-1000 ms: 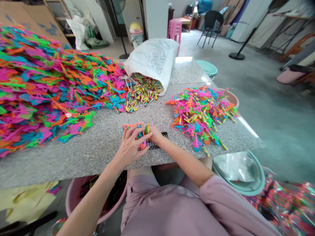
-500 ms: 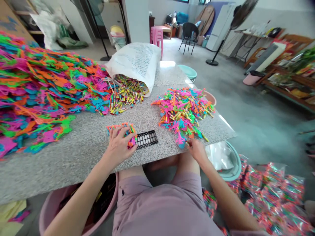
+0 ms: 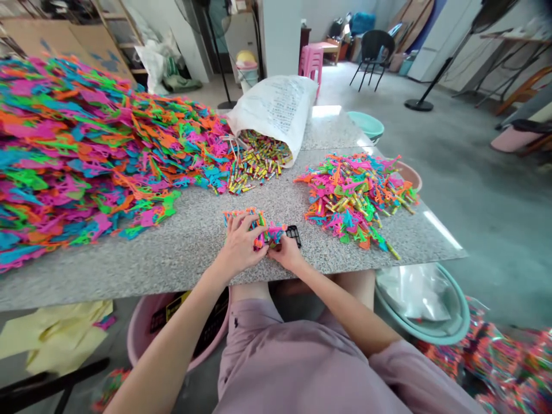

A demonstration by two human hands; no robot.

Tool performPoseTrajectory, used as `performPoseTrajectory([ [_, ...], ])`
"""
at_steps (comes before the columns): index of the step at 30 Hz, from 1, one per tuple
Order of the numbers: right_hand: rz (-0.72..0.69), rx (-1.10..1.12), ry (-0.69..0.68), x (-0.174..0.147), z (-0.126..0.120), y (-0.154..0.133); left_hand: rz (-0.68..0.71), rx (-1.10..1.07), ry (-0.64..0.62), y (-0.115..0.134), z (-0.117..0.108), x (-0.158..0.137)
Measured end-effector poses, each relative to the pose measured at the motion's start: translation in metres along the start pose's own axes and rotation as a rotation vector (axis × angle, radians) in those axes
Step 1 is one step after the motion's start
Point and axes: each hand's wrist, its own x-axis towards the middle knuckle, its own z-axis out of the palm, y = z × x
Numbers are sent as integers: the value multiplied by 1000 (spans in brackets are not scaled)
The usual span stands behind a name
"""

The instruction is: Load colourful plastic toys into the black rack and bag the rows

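The black tray (image 3: 294, 234) sits on the stone table (image 3: 190, 264), near its front edge, with a row of bright pieces (image 3: 261, 218) at its left side. The left hand (image 3: 239, 247) lies over the row with its fingers spread, and I can't tell if it squeezes. The right hand (image 3: 287, 253) has its fingers closed on a bright bunch (image 3: 275, 231), just beside the row. The job looks partly done: the tray's left part seems full, but bare black bars show at the right end. Lots is left: a small pile (image 3: 353, 198) on the right, a huge pile (image 3: 86, 167) on the left, and yellow tubes (image 3: 259, 164) spilling from a white bag (image 3: 273, 109) at the back. Bare stone lies behind the tray, and between it and both piles, so the hands have room there. The front edge is close to the wrists. The small pile reaches near the right edge, so bits could fall, maybe into the green tub (image 3: 464, 316).
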Motion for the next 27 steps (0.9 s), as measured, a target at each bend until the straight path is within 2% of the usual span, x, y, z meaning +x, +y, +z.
performPoseTrajectory([
  [3, -50, -337, -13, 5, -5, -6, -10, -19, 4, 0, 1, 0],
  [7, -64, -492, -140, 13, -15, -27, 17, 28, 3, 2, -1, 2],
  [10, -64, -498, -169, 13, -16, -36, 30, 76, -4, 5, -6, 6],
  [14, -65, -495, -71, 3, -11, -29, 41, 174, -7, 4, -6, 11],
  [19, -74, -482, -36, 4, -5, -22, 50, 185, 13, 0, 2, 11],
  [23, -61, -464, -83, 11, 0, -27, 24, 200, 72, 0, 2, 9],
  [25, -122, -432, -124, 0, -11, -26, 65, 161, 74, -2, 2, 9],
  [27, -214, -400, -50, -20, -39, -16, 113, 106, 54, -5, 3, 9],
])
